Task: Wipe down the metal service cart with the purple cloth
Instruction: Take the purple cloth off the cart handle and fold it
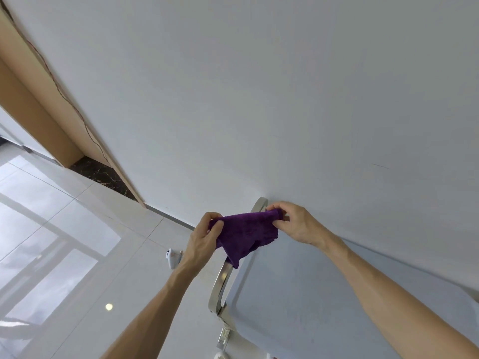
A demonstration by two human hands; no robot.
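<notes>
Wall crowds the cart on its far side, its curved handle jutting over the tiled floor. Stretched above that handle, the soft, light cloth looks easily bunched, pinched at opposite edges by left hand and right hand.

A plain white wall fills most of the view. At left runs a tan wooden door frame, with a dark marble threshold at its foot. Glossy pale floor tiles mirror a window and one ceiling light.
</notes>
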